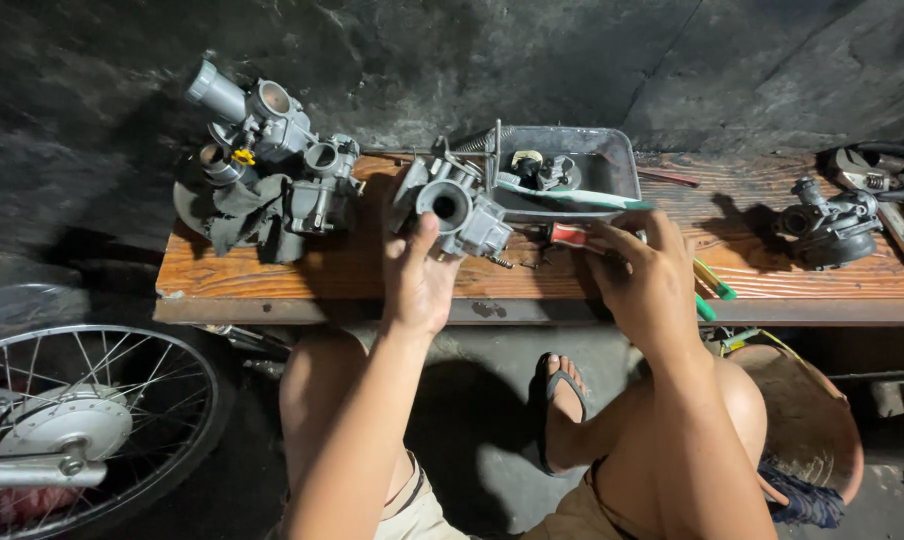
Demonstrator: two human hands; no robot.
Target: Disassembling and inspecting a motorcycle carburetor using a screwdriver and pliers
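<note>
The left hand (419,278) holds the grey metal carburetor with the round open mouth (457,212) on the worn orange-brown wooden bench (352,270), with the thumb up against its mouth. The right hand (644,275) closes on the red-handled screwdriver (572,236) that lies just beside the carburetor. To do this well, I think the left hand should press the body firmly on the wood, so that the tip sits straight in the screw. Behind stands a grey metal tray (617,165) with small parts, on the left a cluster of grey carburetors (272,150), on the right another carburetor (827,222). A spoked wheel (82,420) is below.
</note>
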